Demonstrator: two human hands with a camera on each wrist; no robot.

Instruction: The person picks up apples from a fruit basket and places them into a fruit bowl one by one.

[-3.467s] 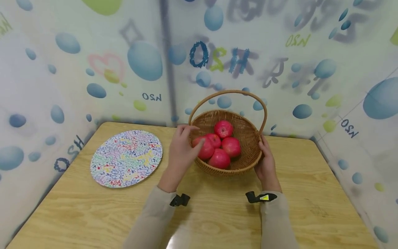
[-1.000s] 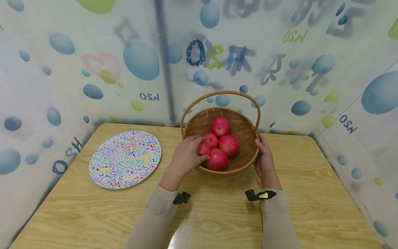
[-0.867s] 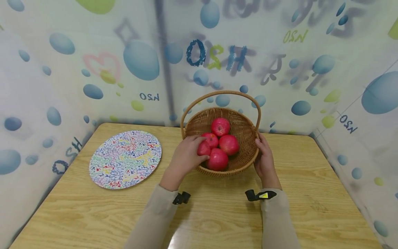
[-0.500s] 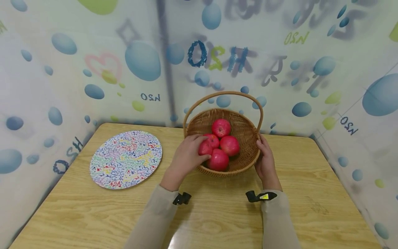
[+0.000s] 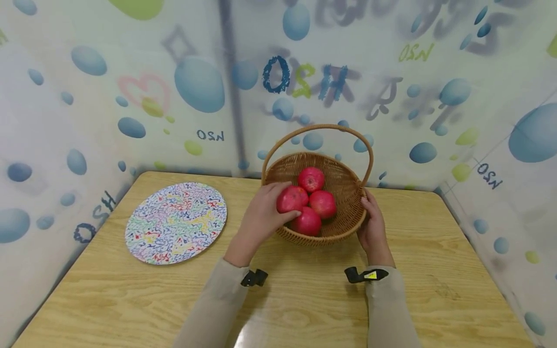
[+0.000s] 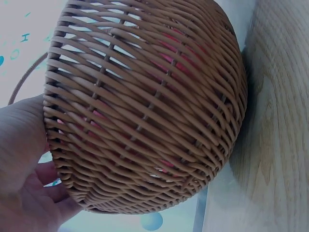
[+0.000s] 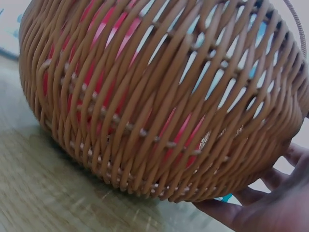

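Note:
A brown wicker basket [image 5: 349, 212] with a tall arched handle stands on the table, and several red apples [image 5: 323, 205] lie inside. At its left side my left hand [image 5: 257, 216] grips a red apple [image 5: 288, 198], thumb on the near side and fingers over the far side. This apple overlaps the one behind it. My right hand [image 5: 373, 226] holds the right rim, its thumb at the edge below the handle's foot. In the right wrist view the fingers [image 7: 270, 193] reach round the outside of the weave. Both wrist views show red through the gaps.
A round flat plate [image 5: 176, 223] with a multicoloured squiggle pattern lies on the wooden table [image 5: 304, 299], left of the basket. Patterned walls [image 5: 200, 159] rise close behind the table and at both sides.
My left hand came down from open above the left apple to grip it; over the last half second that apple has risen slightly. The basket shifted slightly; my right hand kept its hold.

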